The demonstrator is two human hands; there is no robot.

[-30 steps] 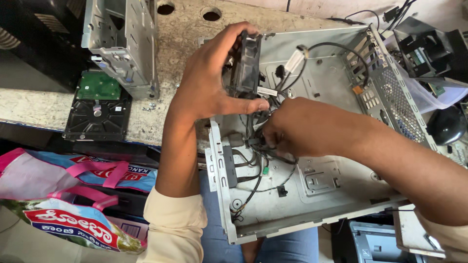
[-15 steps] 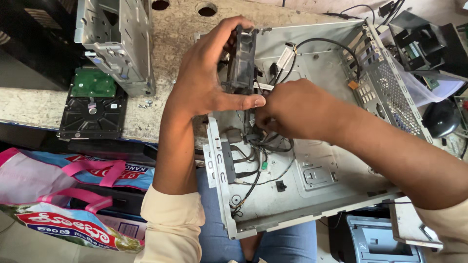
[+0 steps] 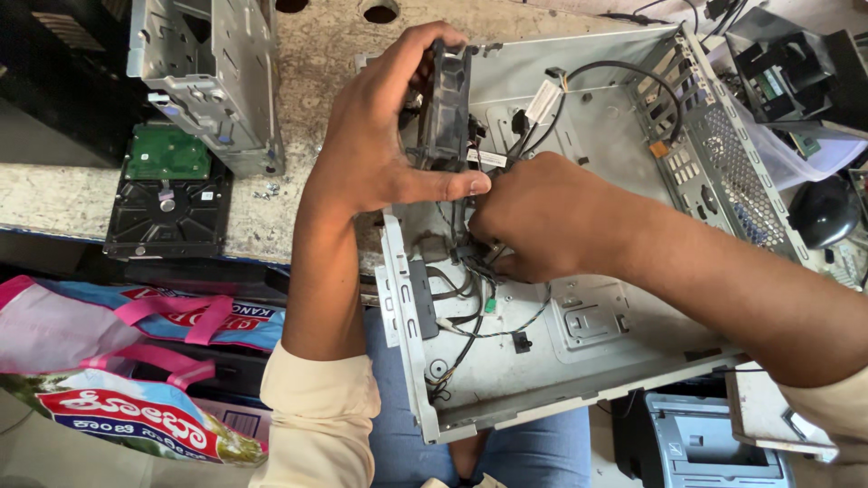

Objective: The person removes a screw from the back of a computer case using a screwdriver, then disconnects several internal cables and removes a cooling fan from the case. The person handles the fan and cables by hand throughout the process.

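Fan: black case fan (image 3: 445, 107) sat upright at the open metal case's (image 3: 588, 86) left wall.
Left hand: left hand (image 3: 384, 145) wrapped round the fan.
Right hand: right hand (image 3: 542, 217) pinched the black cables (image 3: 470, 271) inside.
Around: hard drive (image 3: 167, 194) lay on the counter (image 3: 307, 81).

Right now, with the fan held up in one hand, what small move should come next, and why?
Probably free the fan's cable first: the left hand grips the black fan at the case wall, while the right hand pinches the black wires below it, apparently still attached.
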